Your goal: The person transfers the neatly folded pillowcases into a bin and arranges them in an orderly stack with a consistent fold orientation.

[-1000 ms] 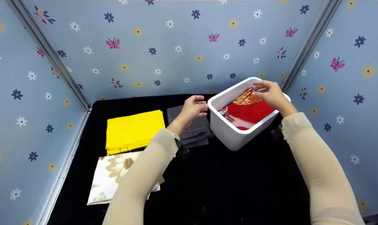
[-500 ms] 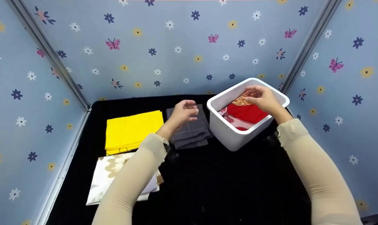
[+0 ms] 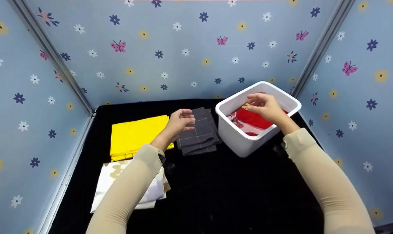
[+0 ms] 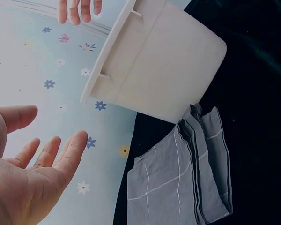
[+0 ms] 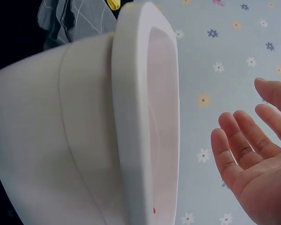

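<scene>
My left hand [image 3: 180, 122] hovers with relaxed fingers between a folded yellow cloth [image 3: 137, 135] and a folded dark grey checked cloth [image 3: 199, 131]; it holds nothing. Over the white plastic bin [image 3: 238, 139] hangs my right hand [image 3: 266, 105], palm inward and fingers loosely bent, also holding nothing. Inside the bin lies red cloth [image 3: 251, 117] with pink and orange-gold patterned parts, partly hidden by that hand. In the right wrist view the right hand [image 5: 257, 154] is beyond the bin's rim [image 5: 131, 112].
A white cloth with brown flowers [image 3: 150, 190] lies folded at the front left, partly behind the left sleeve. Everything rests on a black table cover [image 3: 235, 191]. Blue flowered panels [image 3: 183, 39] with metal posts enclose the back and sides.
My left hand has moved left, away from the bin's rim and across the grey cloth. My right hand has shifted slightly left and down over the bin.
</scene>
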### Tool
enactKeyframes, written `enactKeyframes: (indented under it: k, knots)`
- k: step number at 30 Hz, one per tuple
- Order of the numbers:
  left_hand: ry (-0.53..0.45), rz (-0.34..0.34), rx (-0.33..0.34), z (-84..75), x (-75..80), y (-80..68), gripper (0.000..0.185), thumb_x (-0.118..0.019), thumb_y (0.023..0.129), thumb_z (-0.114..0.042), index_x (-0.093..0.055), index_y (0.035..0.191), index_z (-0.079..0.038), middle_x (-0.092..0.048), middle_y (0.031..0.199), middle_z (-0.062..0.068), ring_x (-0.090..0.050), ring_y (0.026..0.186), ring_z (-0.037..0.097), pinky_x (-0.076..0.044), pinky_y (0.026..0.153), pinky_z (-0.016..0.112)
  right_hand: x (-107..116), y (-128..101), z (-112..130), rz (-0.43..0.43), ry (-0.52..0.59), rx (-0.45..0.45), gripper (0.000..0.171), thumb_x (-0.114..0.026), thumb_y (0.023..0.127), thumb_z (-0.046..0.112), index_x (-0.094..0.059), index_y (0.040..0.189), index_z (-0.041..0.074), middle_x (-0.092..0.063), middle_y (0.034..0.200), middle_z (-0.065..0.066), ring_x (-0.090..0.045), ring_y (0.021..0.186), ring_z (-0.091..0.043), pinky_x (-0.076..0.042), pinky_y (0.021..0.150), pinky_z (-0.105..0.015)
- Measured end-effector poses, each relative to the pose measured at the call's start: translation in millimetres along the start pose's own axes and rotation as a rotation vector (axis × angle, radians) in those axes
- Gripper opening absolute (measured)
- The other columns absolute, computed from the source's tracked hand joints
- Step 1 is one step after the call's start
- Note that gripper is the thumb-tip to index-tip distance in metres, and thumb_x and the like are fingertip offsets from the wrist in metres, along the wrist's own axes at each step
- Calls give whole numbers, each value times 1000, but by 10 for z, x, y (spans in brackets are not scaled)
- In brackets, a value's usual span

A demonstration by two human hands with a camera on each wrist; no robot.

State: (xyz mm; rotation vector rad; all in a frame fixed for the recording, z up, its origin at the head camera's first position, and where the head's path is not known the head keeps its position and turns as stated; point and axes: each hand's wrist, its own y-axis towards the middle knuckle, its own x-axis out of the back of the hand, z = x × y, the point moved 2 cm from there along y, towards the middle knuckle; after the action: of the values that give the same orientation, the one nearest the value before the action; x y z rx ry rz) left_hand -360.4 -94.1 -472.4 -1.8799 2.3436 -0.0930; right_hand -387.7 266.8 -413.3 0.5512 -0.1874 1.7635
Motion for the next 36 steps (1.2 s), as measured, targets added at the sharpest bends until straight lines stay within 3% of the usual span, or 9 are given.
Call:
enactKeyframes:
  k: [7,15,22,32,36]
  knots:
    - [-28,1,7,29,96,-44,50,-60,108,-4,-46,155,5,-57,140,21,-64,127,35,-59,111,50,-107,-18,41,5,18,37,46,-76,98,-2,-65,141,-10,-70,127,-36,-73,100,-5,-60,86,-14]
    - [-3,-8,20,72,192,-138,48,-61,108,-3,-47,153,5,-57,141,22,-65,121,28,-62,107,46,-300,-84,85,25,-23,76,44,-78,97,0,-67,139,-8,-73,127,-29,-74,113,-24,-57,92,-14]
    - [17,-7,40,115,319,-207,49,-61,108,-5,-46,155,4,-57,142,20,-66,120,26,-62,107,44,-463,-121,93,56,20,95,43,-78,96,-4,-67,137,-11,-73,127,-33,-72,102,-7,-58,87,-14]
    - [7,-9,49,160,526,-306,48,-60,109,-6,-45,154,4,-56,137,16,-65,117,24,-57,114,51,-650,-162,142,95,69,95,43,-76,96,-5,-67,138,-10,-73,125,-30,-73,101,-10,-62,80,-19]
    - [9,-20,53,175,597,-348,48,-60,109,-5,-45,154,4,-56,137,16,-65,115,22,-57,114,51,-722,-163,154,117,89,88,45,-76,97,-4,-65,139,-11,-69,130,-36,-73,106,-15,-60,81,-18]
